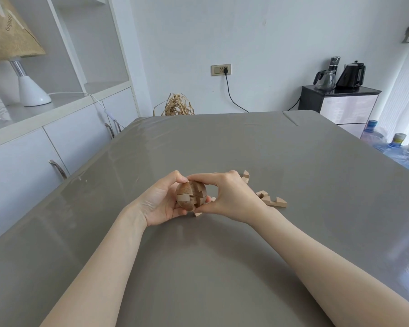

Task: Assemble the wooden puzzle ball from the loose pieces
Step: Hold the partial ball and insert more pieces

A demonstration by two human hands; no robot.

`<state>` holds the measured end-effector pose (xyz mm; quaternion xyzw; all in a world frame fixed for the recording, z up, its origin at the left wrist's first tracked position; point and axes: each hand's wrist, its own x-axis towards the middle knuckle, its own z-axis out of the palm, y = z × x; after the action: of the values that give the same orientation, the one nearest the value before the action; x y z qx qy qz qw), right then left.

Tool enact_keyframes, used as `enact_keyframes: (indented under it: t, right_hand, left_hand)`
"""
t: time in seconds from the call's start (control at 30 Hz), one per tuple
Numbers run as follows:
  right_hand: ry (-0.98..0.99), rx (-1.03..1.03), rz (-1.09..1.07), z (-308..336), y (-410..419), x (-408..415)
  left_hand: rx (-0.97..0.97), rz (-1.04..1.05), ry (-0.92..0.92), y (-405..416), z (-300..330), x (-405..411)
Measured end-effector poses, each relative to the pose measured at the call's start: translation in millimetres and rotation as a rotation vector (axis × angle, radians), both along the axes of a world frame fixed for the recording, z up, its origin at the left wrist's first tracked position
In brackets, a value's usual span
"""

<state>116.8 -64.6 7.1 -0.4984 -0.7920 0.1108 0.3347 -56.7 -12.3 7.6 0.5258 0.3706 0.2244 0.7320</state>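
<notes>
Grey and glossy, the surface (222,267) filled most of the view, with white cabinets (57,142) and a table lamp (31,90) along the left wall and a dark stand carrying two kettles (340,76) at the far right. Near the middle of the surface, a partly built wooden puzzle ball (190,196) was held just above the top between both hands. The left hand (161,201) cupped it from the left, its grip curled round the ball with thumb on top and fingers underneath. The right hand (232,199) pinched the ball's right side, index finger at the top and thumb at the bottom. Loose wooden pieces (273,200) lay on the surface just beyond the right wrist, with one more (246,177) behind the right hand and another small one (198,214) beneath the ball.
</notes>
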Motion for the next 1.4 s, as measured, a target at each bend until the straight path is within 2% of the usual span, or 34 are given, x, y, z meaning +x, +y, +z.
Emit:
enact_keyframes:
  t: [0.27,0.6,0.7,0.83,0.93,1.23,1.4]
  right_hand:
    - [0.054,0.01,-0.044,3,0,3]
    - [0.075,-0.001,-0.107,1,7,9]
    - [0.087,-0.002,-0.146,0,9,13]
    - [0.068,-0.014,-0.213,-2,13,17]
    - [0.071,-0.012,-0.217,-1,13,18]
    - [0.159,-0.017,-0.169,2,12,20]
    - [0.171,-0.006,-0.138,2,12,20]
  left_hand:
    - [0.213,0.093,0.106,4,-4,8]
    - [0.284,0.167,0.037,3,-3,7]
    - [0.497,0.213,0.058,3,-3,8]
    - [0.985,0.233,0.299,-5,-8,14]
    - [1.213,0.197,0.377,-5,-18,20]
    - [1.281,0.33,0.239,-4,-26,23]
    - [1.376,0.335,0.242,-1,-27,20]
